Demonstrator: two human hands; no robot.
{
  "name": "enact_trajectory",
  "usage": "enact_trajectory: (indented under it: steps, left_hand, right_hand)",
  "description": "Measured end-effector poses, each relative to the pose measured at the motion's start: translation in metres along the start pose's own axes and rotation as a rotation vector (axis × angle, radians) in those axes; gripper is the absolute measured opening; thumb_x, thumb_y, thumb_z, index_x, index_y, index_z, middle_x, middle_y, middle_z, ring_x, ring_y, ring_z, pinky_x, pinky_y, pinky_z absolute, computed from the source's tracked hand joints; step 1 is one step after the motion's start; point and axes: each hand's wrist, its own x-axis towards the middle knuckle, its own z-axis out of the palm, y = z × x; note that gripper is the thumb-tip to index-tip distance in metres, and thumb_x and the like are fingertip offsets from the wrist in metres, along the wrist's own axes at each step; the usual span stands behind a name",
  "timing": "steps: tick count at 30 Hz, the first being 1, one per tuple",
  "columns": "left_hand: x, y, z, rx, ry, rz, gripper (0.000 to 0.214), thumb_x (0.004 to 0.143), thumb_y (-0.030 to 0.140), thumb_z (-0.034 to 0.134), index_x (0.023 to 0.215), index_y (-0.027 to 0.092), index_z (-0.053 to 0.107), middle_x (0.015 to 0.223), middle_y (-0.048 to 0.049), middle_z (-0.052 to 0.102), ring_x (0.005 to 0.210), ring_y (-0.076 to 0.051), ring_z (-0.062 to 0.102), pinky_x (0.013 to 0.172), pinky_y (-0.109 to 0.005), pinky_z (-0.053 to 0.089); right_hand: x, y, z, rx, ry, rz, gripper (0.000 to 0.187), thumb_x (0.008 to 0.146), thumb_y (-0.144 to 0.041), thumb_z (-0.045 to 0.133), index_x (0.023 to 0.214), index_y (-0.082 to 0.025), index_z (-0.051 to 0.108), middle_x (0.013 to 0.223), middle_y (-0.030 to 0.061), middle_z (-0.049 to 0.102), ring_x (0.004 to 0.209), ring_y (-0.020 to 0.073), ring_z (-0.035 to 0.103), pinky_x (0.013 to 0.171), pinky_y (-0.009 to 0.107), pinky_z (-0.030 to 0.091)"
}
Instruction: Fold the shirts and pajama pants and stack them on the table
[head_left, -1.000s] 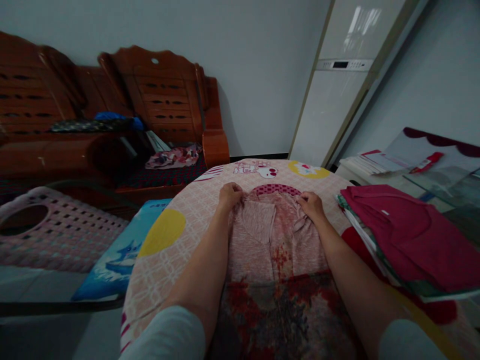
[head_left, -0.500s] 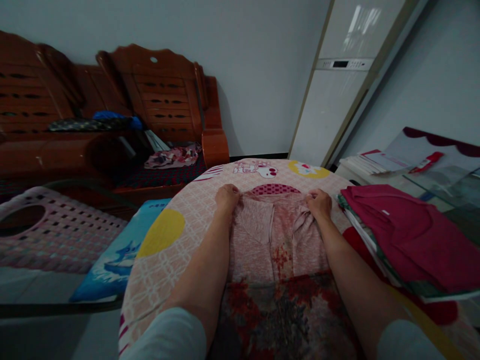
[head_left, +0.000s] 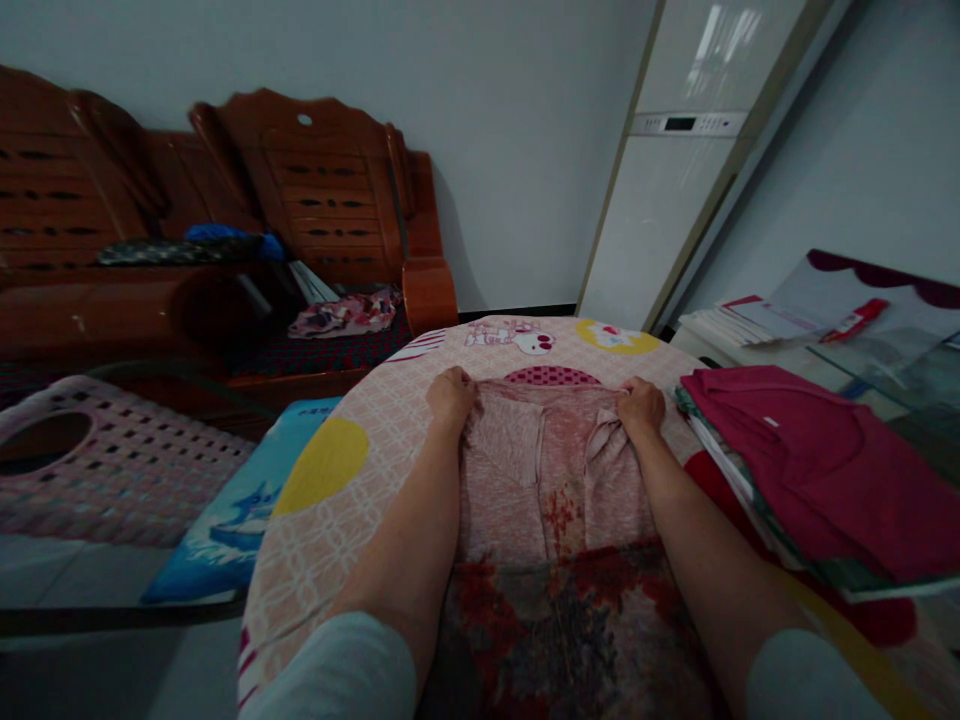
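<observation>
A pinkish shirt (head_left: 501,500) with a dark red and grey floral print lies flat on the round table, its sleeves folded inward. My left hand (head_left: 451,396) pinches its far left corner. At the far right corner, my right hand (head_left: 642,407) grips the same edge, so the far hem is stretched between both hands. The near part of the shirt reaches the bottom of the view between my forearms.
A patterned cloth (head_left: 315,540) covers the table. To the right sits a stack of folded clothes (head_left: 810,450), magenta on top. Beyond are papers (head_left: 757,320), a wooden sofa (head_left: 337,200) and an air conditioner (head_left: 652,220). At left stands a woven chair (head_left: 150,480) with a blue cushion (head_left: 240,510).
Both hands have shifted slightly outward, and the far edge of the shirt between them is drawn straighter. The rest of the shirt lies the same.
</observation>
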Motion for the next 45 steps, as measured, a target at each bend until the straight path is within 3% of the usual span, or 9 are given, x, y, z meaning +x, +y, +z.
enact_trajectory:
  steps: [5, 9, 14, 16, 19, 23, 31, 40, 45]
  left_hand:
    - [0.004, -0.004, 0.001, -0.062, 0.018, 0.001, 0.024, 0.087, 0.034, 0.058, 0.098, 0.019, 0.072, 0.104, -0.0126, 0.073, 0.099, -0.027, 0.066, 0.080, -0.033, 0.047]
    - [0.014, -0.018, -0.005, -0.277, 0.018, 0.023, 0.035, 0.091, 0.038, 0.047, 0.089, 0.016, 0.073, 0.097, -0.0127, 0.074, 0.093, -0.024, 0.066, 0.080, -0.032, 0.048]
    - [0.017, -0.035, -0.013, -0.628, -0.194, 0.015, 0.036, 0.076, 0.012, 0.045, 0.099, 0.014, 0.073, 0.075, -0.0060, 0.073, 0.066, -0.016, 0.064, 0.065, -0.025, 0.048]
    - [0.016, -0.036, -0.016, -0.625, -0.261, 0.032, 0.040, 0.070, 0.008, 0.045, 0.097, 0.013, 0.074, 0.067, -0.0041, 0.070, 0.059, -0.014, 0.061, 0.062, -0.024, 0.048]
    - [0.014, -0.033, -0.019, -0.457, -0.207, 0.120, 0.040, 0.068, 0.005, 0.045, 0.088, 0.014, 0.077, 0.072, -0.0043, 0.072, 0.064, -0.014, 0.062, 0.066, -0.024, 0.048]
    - [0.015, -0.029, -0.018, -0.240, -0.184, 0.186, 0.041, 0.069, 0.001, 0.047, 0.091, 0.016, 0.078, 0.084, -0.0054, 0.075, 0.077, -0.015, 0.065, 0.071, -0.022, 0.048]
    - [0.021, -0.030, -0.014, 0.000, -0.126, 0.261, 0.033, 0.078, 0.005, 0.050, 0.091, 0.019, 0.077, 0.108, -0.0095, 0.071, 0.106, -0.022, 0.062, 0.097, -0.029, 0.045]
    - [0.019, -0.026, -0.017, 0.030, -0.200, 0.327, 0.021, 0.081, 0.011, 0.055, 0.085, 0.022, 0.072, 0.112, -0.0086, 0.069, 0.129, -0.023, 0.050, 0.108, -0.033, 0.036]
    - [0.014, -0.028, -0.013, -0.014, -0.166, 0.300, 0.027, 0.085, 0.010, 0.050, 0.099, 0.022, 0.070, 0.130, -0.0092, 0.062, 0.136, -0.024, 0.043, 0.110, -0.037, 0.036]
  right_hand:
    - [-0.001, 0.001, -0.002, -0.037, 0.014, -0.027, 0.024, 0.077, -0.017, 0.055, 0.094, -0.015, 0.072, 0.090, 0.0156, 0.072, 0.086, 0.0284, 0.064, 0.077, 0.037, 0.045]
    - [0.003, -0.012, -0.017, 0.149, 0.092, -0.200, 0.029, 0.077, -0.020, 0.058, 0.101, -0.014, 0.071, 0.101, 0.0161, 0.072, 0.099, 0.0295, 0.063, 0.090, 0.042, 0.046]
    - [-0.012, -0.061, -0.031, 0.560, -0.248, -0.589, 0.029, 0.087, -0.030, 0.049, 0.099, -0.020, 0.074, 0.101, 0.0070, 0.075, 0.095, 0.0223, 0.067, 0.087, 0.034, 0.050]
    - [-0.029, -0.080, -0.023, 0.570, -0.335, -0.694, 0.031, 0.090, -0.031, 0.048, 0.103, -0.021, 0.074, 0.104, 0.0070, 0.075, 0.099, 0.0226, 0.067, 0.090, 0.035, 0.049]
    - [-0.053, -0.093, 0.001, 0.522, -0.370, -0.778, 0.034, 0.091, -0.029, 0.046, 0.115, -0.019, 0.069, 0.117, 0.0117, 0.070, 0.110, 0.0253, 0.063, 0.099, 0.041, 0.045]
    - [-0.065, -0.088, 0.028, 0.458, -0.333, -0.756, 0.036, 0.092, -0.029, 0.045, 0.122, -0.017, 0.061, 0.128, 0.0165, 0.062, 0.121, 0.0272, 0.055, 0.105, 0.046, 0.040]
    - [-0.058, -0.094, 0.018, 0.501, -0.323, -0.679, 0.008, 0.083, -0.022, 0.052, 0.077, -0.020, 0.057, 0.081, 0.0052, 0.064, 0.081, 0.0200, 0.057, 0.080, 0.032, 0.044]
    - [-0.051, -0.086, -0.001, 0.875, -0.315, -0.180, 0.015, 0.068, -0.035, 0.057, 0.070, -0.021, 0.060, 0.056, -0.0026, 0.058, 0.050, 0.0142, 0.049, 0.049, 0.024, 0.034]
    - [-0.047, -0.076, 0.007, 0.879, -0.374, -0.113, 0.013, 0.060, -0.032, 0.059, 0.064, -0.020, 0.063, 0.055, -0.0015, 0.060, 0.052, 0.0151, 0.053, 0.051, 0.024, 0.038]
